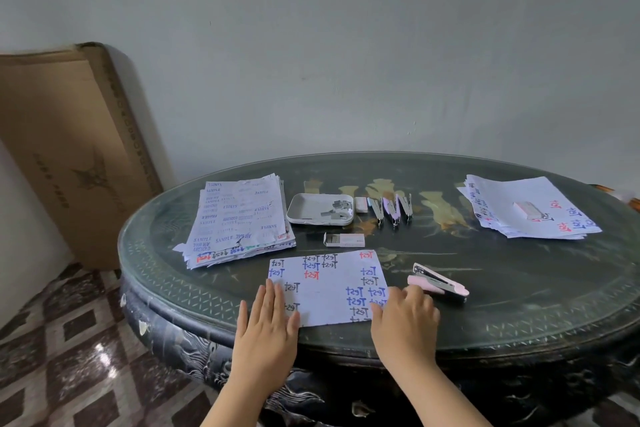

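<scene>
pins the near-left corner of the stamped sheet [329, 288] under the left grip [266, 322], spread flat with straight fingers. rests the right grip [405, 319] at the sheet's right edge, fingers loosely bent, holding nothing. leaves the pink stapler [440, 284] on the surface [519, 305] just right of the sheet, long axis slanting rightward and nearward, mouth toward the sheet. lies far nearer the right grip than the left, so probably calls for a short rightward reach.
</scene>
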`<state>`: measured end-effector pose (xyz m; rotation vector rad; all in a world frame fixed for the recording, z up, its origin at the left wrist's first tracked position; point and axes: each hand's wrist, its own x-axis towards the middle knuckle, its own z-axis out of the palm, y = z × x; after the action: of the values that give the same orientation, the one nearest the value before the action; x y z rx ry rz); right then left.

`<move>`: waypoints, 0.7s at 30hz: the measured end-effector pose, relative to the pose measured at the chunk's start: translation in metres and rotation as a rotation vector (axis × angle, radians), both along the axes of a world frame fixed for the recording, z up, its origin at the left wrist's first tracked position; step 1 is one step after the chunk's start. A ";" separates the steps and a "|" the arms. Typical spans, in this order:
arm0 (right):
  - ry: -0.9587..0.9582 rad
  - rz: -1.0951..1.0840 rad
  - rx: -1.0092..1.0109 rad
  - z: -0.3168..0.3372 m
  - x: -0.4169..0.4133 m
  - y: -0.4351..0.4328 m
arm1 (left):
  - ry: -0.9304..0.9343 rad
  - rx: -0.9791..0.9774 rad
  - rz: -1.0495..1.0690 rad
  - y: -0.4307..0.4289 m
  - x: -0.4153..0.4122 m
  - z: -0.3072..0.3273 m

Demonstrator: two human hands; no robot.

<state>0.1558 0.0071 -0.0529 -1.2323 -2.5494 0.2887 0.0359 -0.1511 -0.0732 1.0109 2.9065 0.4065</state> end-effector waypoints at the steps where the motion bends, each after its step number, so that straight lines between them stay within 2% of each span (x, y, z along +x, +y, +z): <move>1: -0.015 -0.026 -0.069 0.004 -0.002 0.000 | 0.005 0.006 0.001 0.000 0.001 0.000; 3: -0.024 -0.070 -0.250 0.013 -0.007 0.005 | 0.014 0.020 0.009 0.001 0.001 0.000; 5: 0.060 -0.095 -0.404 0.021 -0.010 0.014 | 0.013 0.039 0.012 0.001 0.001 -0.002; 9: 0.044 -0.077 -0.619 0.036 -0.010 0.036 | 0.008 0.051 0.010 0.000 0.001 -0.004; 13: 0.204 -0.179 -0.885 0.046 -0.008 0.043 | -0.002 0.054 0.000 -0.001 0.001 -0.002; 18: 0.291 -0.223 -0.978 0.040 -0.004 0.048 | -0.015 0.055 -0.008 -0.003 0.002 0.000; 21: 0.196 -0.170 -0.960 0.046 -0.002 0.045 | -0.020 0.055 -0.008 -0.003 0.001 -0.002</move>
<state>0.1539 0.0517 -0.0067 -1.5693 -2.1156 1.6235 0.0368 -0.1537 -0.0747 1.0195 2.8871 0.4954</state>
